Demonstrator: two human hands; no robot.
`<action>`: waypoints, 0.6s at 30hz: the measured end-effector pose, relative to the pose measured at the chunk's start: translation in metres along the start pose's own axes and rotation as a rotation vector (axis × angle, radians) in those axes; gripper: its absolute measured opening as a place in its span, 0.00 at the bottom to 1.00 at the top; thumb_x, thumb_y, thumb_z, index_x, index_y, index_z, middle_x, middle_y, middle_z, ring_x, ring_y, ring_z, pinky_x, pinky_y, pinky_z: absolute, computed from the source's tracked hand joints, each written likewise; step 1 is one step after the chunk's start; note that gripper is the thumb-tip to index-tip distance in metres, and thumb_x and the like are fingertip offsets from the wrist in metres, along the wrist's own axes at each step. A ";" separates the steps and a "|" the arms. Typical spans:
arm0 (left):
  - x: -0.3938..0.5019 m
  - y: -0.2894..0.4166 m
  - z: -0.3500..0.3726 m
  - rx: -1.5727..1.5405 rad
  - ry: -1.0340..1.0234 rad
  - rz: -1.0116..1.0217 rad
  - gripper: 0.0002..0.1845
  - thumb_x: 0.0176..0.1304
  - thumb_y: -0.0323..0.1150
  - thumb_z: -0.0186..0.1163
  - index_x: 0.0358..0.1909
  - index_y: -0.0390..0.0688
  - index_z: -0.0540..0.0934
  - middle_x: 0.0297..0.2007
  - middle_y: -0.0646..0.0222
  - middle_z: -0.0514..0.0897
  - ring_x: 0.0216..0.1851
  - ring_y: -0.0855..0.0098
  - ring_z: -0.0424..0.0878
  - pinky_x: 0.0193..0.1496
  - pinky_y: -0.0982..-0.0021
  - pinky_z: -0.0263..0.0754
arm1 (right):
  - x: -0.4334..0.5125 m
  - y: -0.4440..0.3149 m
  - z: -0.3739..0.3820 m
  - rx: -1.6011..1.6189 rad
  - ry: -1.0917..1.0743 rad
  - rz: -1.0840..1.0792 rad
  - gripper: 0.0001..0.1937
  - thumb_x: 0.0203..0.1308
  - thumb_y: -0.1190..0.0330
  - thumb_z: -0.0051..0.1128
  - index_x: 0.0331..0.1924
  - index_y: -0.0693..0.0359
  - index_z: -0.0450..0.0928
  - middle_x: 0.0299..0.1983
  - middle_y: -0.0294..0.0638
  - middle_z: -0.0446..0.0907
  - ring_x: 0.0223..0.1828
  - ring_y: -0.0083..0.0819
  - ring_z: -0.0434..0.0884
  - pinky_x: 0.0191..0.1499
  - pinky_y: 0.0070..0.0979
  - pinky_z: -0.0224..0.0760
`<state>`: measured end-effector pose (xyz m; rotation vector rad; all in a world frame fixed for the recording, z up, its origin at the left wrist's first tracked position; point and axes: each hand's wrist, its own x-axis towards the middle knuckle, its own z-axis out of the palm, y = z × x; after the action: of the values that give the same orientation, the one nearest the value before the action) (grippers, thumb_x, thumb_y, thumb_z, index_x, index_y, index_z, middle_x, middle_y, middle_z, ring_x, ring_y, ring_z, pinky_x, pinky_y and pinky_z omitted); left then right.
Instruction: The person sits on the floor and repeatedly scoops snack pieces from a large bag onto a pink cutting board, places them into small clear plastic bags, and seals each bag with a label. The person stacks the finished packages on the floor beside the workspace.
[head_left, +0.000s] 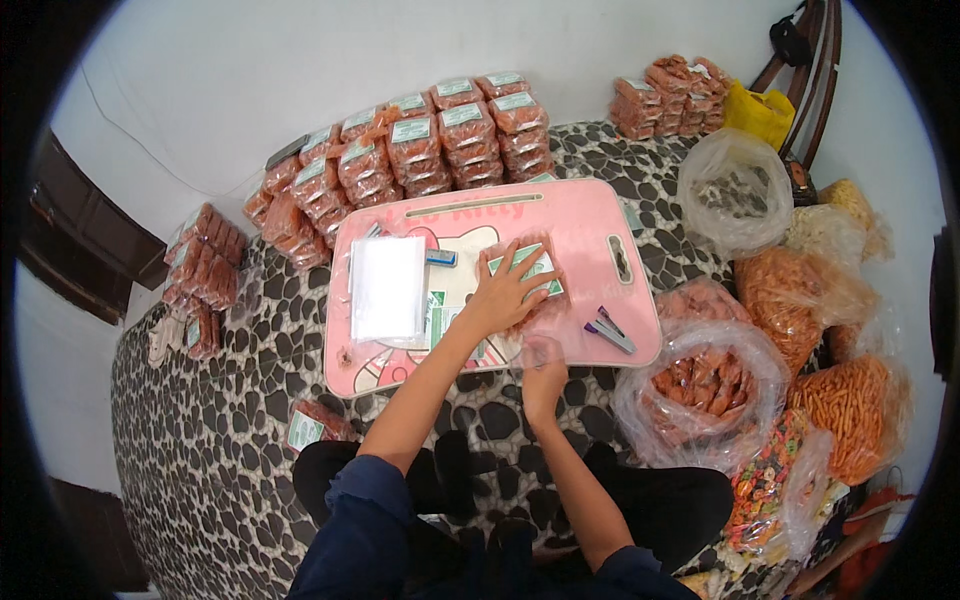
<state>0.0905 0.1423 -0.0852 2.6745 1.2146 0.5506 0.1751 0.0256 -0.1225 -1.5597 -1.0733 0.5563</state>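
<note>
My left hand (504, 298) lies palm down, fingers spread, on a clear plastic pack of reddish-brown snacks (559, 306) with a green and white label (529, 259). The pack rests on a pink folding lap table (577, 214) with a cartoon print. At the table's near edge, my right hand (545, 382) pinches the loose plastic end (541, 349) of this pack. To its right lies a stapler (611, 334) with purple ends. A pile of clear plastic bags (388, 289), a small blue box (442, 258) and printed labels (442, 321) are left of my left hand.
Stacked labelled packs (412, 150) line the wall behind the table. More packs stand at left (202, 259) and far right (667, 97). Large clear bags of snacks (705, 390) crowd the right side. One labelled pack (321, 425) lies by my left knee.
</note>
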 end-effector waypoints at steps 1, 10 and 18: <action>-0.001 -0.001 0.000 -0.002 -0.010 0.004 0.20 0.69 0.51 0.43 0.61 0.69 0.70 0.70 0.71 0.56 0.73 0.55 0.45 0.61 0.26 0.36 | -0.002 0.001 -0.001 -0.011 -0.104 -0.046 0.06 0.59 0.74 0.52 0.38 0.68 0.73 0.37 0.51 0.74 0.41 0.47 0.74 0.46 0.36 0.66; -0.018 -0.010 -0.003 -0.279 0.130 -0.175 0.26 0.69 0.48 0.46 0.67 0.55 0.62 0.71 0.61 0.51 0.73 0.54 0.41 0.68 0.38 0.34 | 0.003 0.004 -0.004 -0.019 -0.140 -0.190 0.07 0.59 0.74 0.53 0.40 0.67 0.73 0.37 0.51 0.72 0.40 0.49 0.73 0.46 0.37 0.66; -0.052 0.027 0.045 -1.110 0.461 -0.549 0.36 0.71 0.42 0.45 0.72 0.38 0.40 0.71 0.51 0.42 0.73 0.60 0.40 0.72 0.67 0.36 | 0.000 -0.005 0.020 -0.014 -0.156 -0.277 0.13 0.58 0.76 0.51 0.47 0.68 0.73 0.41 0.51 0.71 0.44 0.47 0.73 0.46 0.34 0.67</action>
<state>0.0950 0.0859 -0.1325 1.2738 1.1443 1.2819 0.1572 0.0354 -0.1232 -1.3660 -1.3880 0.4865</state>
